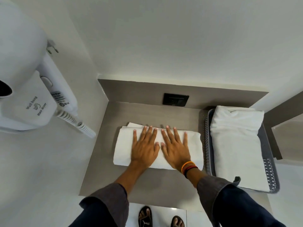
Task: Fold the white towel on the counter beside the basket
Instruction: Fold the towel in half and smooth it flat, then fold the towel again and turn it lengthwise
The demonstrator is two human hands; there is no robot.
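A white towel (124, 148) lies folded into a flat rectangle on the grey counter (131, 112). Both palms press down on it side by side with fingers spread. My left hand (145, 146) rests on the towel's left half, and my right hand (176, 148) on its right half, thumbs nearly touching. Neither hand grips anything. To the right stands the grey perforated basket (205, 136), its left wall close to the towel's right edge.
Another folded white towel (236, 145) fills the basket. A white wall-hung hair dryer (29, 89) with a coiled cord (77, 122) hangs at the left. A black wall socket (176, 99) sits behind the counter. Sandalled feet (146, 217) show below the counter's front edge.
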